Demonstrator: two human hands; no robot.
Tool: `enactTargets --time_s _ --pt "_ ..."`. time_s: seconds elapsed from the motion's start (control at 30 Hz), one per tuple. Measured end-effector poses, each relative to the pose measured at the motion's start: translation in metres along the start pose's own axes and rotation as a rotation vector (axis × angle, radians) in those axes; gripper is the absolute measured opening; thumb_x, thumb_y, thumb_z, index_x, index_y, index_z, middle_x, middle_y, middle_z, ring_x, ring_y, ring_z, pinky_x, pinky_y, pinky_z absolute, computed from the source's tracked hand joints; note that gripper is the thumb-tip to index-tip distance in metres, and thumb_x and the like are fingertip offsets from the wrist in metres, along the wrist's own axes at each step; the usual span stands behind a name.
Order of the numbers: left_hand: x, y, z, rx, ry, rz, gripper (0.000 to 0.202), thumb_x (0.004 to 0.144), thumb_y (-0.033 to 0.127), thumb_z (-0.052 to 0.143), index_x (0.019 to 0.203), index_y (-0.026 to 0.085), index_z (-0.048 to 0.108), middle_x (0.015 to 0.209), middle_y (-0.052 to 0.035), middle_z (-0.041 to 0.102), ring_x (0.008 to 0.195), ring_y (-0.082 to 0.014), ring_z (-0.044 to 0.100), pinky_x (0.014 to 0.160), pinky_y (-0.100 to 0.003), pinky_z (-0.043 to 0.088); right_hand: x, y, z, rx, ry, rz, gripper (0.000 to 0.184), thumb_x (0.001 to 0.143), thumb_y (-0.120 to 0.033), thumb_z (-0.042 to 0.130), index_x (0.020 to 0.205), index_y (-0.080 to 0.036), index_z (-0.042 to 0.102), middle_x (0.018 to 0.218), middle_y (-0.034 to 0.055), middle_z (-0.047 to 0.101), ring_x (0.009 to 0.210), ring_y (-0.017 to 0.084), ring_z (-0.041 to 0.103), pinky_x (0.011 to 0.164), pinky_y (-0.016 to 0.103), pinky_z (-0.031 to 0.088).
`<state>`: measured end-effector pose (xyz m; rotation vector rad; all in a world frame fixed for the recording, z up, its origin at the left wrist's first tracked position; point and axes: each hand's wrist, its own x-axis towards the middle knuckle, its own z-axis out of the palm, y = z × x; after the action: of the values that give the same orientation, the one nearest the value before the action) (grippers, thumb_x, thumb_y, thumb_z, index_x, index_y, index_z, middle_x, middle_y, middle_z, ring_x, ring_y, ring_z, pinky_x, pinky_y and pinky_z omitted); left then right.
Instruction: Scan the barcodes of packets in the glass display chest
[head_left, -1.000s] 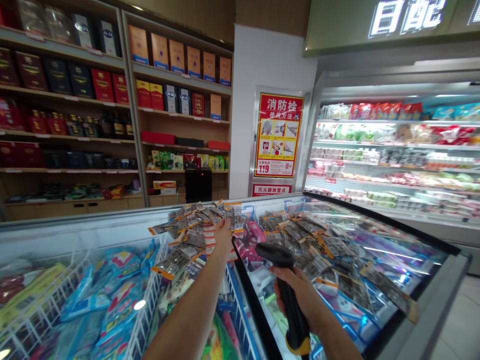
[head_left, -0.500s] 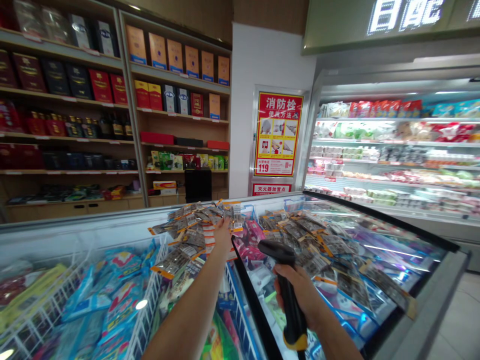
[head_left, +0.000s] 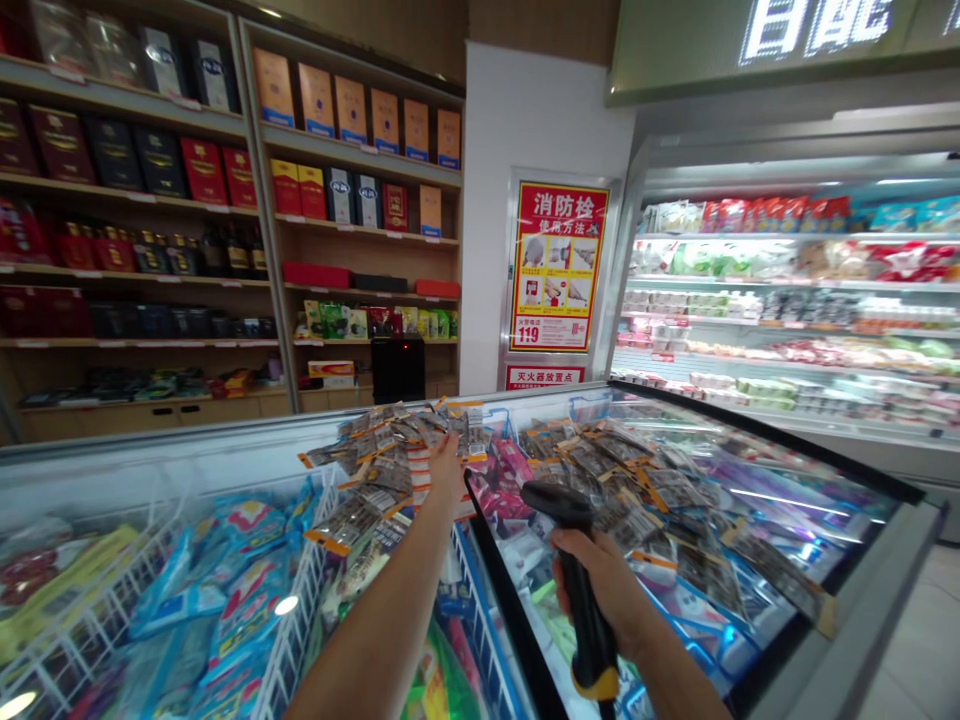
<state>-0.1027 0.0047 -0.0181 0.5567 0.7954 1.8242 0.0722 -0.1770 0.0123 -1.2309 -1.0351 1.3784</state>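
Note:
My left hand (head_left: 444, 463) reaches out over a heap of small clear-and-brown food packets (head_left: 382, 468) with orange edges. Its fingers look closed at the edge of one packet (head_left: 472, 432), though they are partly hidden. Wrapped in my right hand (head_left: 604, 580) is a black handheld barcode scanner (head_left: 581, 590) with a yellow base, upright, its head pointing left toward the heap. More of the same packets (head_left: 615, 470) lie spread over the freezer's glass lid to the right.
The chest freezer has a black lid edge (head_left: 510, 600) between my arms. White wire baskets (head_left: 296, 570) hold blue bags (head_left: 247, 590) and other frozen goods. Behind stand shelves of boxes (head_left: 360, 240), a red fire-hydrant poster (head_left: 559, 265) and a lit chiller (head_left: 787, 290).
Hands, scanner and packets keep nearly the same places; the view has shifted very slightly. A small red light now shows on the black box by the back shelves.

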Motion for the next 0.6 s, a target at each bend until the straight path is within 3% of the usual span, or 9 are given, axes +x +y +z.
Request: enactTargets --time_s 0.27,0.43,0.6 --pt "-0.003 0.003 0.003 -0.048 0.014 -0.055 0.019 0.070 0.024 0.068 0.087 0.021 0.060 0.075 0.0019 0.066 0.065 -0.0114 0.062 0.060 -0.023 0.047 -0.001 -0.002 -0.002 -0.114 0.001 0.034 0.035 0.073 -0.039 0.053 0.048 -0.016 0.051 0.036 -0.0005 0.049 0.029 0.008 0.043 0.032 0.020 0.030" --pt "-0.008 0.006 0.007 -0.100 0.001 -0.031 0.016 0.069 0.019 0.067 0.083 0.018 0.060 0.070 0.0014 0.065 0.061 -0.0109 0.061 0.061 -0.024 0.048 -0.004 -0.002 -0.001 -0.083 -0.021 -0.039 0.034 0.071 -0.037 0.054 0.046 -0.015 0.052 0.036 -0.0013 0.048 0.029 0.008 0.044 0.033 0.019 0.029" --pt "-0.010 0.006 0.007 -0.087 -0.012 -0.027 0.015 0.070 0.021 0.065 0.083 0.019 0.059 0.070 0.0025 0.064 0.056 -0.0097 0.058 0.055 -0.023 0.045 -0.005 -0.003 0.002 -0.029 -0.044 -0.007 0.028 0.071 -0.037 0.054 0.052 -0.016 0.051 0.037 -0.0031 0.048 0.030 0.008 0.045 0.032 0.019 0.030"
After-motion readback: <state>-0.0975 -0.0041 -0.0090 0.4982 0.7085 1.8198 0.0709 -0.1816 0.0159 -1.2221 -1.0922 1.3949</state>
